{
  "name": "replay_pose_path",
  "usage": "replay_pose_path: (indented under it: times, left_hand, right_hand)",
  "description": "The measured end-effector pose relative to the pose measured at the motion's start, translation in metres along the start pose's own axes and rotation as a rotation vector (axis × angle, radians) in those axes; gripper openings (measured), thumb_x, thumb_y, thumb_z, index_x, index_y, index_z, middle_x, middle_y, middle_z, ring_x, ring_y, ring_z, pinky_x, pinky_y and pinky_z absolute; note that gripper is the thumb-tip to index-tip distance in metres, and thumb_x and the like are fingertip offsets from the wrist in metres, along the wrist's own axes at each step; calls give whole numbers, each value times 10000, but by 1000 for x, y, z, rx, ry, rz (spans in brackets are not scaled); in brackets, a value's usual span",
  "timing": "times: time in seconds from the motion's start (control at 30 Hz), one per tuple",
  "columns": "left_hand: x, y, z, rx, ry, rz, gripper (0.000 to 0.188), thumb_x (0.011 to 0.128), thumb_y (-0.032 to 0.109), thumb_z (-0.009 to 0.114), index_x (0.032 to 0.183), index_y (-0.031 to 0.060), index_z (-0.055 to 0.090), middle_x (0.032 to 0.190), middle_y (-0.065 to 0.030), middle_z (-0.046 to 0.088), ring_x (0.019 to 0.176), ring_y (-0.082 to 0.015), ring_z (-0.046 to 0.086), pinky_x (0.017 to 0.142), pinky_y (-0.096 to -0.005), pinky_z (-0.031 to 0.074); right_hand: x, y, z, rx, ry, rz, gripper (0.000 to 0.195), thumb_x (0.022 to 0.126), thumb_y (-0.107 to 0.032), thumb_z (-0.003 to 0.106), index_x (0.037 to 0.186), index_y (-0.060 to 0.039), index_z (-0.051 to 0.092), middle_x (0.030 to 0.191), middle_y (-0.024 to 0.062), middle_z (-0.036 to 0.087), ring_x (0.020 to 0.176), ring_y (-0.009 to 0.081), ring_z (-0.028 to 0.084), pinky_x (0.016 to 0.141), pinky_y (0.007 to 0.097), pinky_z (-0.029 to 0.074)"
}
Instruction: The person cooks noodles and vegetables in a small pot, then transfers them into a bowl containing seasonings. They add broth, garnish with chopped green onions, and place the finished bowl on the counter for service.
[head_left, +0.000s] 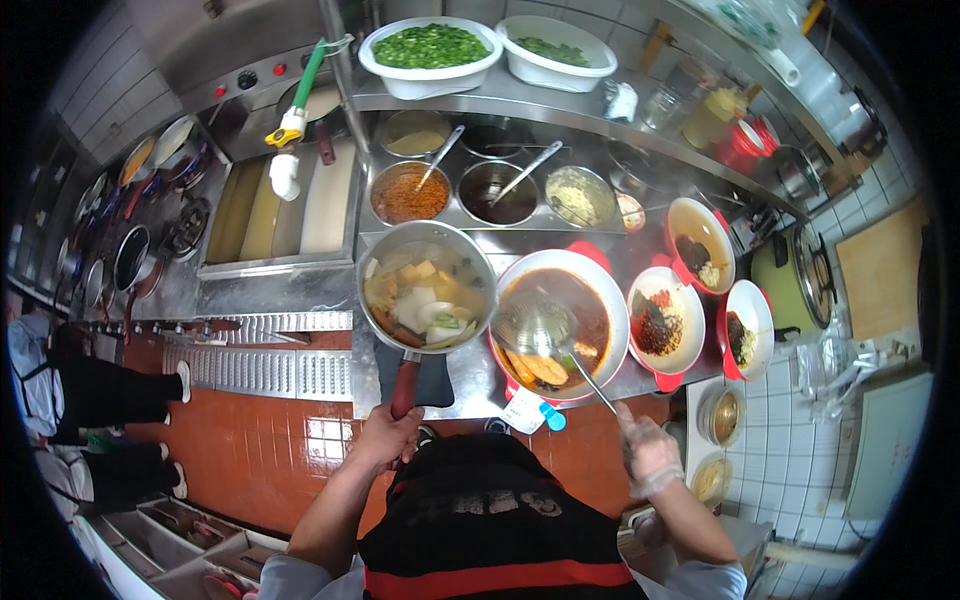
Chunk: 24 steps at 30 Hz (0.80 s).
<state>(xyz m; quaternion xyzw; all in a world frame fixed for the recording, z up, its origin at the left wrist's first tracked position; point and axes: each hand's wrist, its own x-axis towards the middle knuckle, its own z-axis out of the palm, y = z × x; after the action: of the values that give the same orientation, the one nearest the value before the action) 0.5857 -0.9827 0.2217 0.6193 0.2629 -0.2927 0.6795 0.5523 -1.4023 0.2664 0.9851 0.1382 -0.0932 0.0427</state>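
My left hand grips the dark red handle of a metal saucepan, which holds broth with vegetables and other pieces. To its right is a large red-and-white bowl of dark reddish broth with food in it. My right hand, in a clear glove, is closed around the handle of a metal strainer ladle. The ladle's head is over this bowl, covering part of its contents. A paper slip with writing and a blue clip are at the bowl's near rim.
Smaller red-and-white bowls with seasonings stand at right, beside a green pot. Behind are sauce containers, below a shelf with white tubs. Stove pans stand at left. Two people are at far left.
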Motion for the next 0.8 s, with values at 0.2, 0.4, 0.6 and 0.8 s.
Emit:
replay_pose_path:
  times: [0.2,0.4,0.6,0.8]
  left_hand:
    - [5,-11,-4,-5,-19,42,250,1019,214,615,879,36,509,587,1,484,428,-102,449,394,-285,381]
    - [4,-14,-5,64,55,26,222,1006,186,632,886,43,511,574,-6,487,391,-98,443,358,-284,346]
    - [18,-44,-19,79,42,83,193,996,149,641,906,36,512,576,-3,488,393,-105,442,364,-289,352]
    - [25,-65,-19,24,36,124,228,999,221,645,936,32,533,596,7,500,428,-98,485,385,-280,388]
  right_hand:
    - [-27,29,-3,11,149,-32,444,886,-69,687,1324,-112,626,745,125,633,591,332,639,510,447,519]
    - [87,-17,-4,301,378,-305,545,926,-135,693,1442,-114,518,873,187,667,670,349,655,583,455,550]
    - [171,-50,-18,-84,189,-284,608,875,-44,610,1469,-86,489,906,156,652,797,307,682,713,411,583]
    - [161,-49,-62,6,-126,-217,509,918,-11,540,1427,-21,514,1028,200,673,937,356,688,790,415,577]
